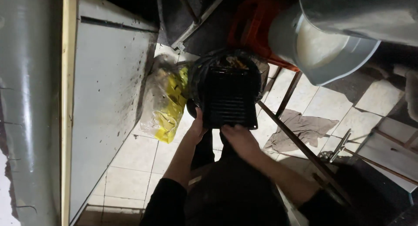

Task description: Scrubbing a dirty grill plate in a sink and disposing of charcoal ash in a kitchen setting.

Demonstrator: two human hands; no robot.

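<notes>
While two hands grip one black tray (229,99) — one bin (197,73) below.

Head view, dim and uneven: light falls brightest on the pale floor tiles (143,152) and the white basin (322,47), the upper centre and lower right sink into deep shadow, the dark tray (230,99) shows faint glints, and edges curve with wide-angle distortion and slight softness.
</notes>
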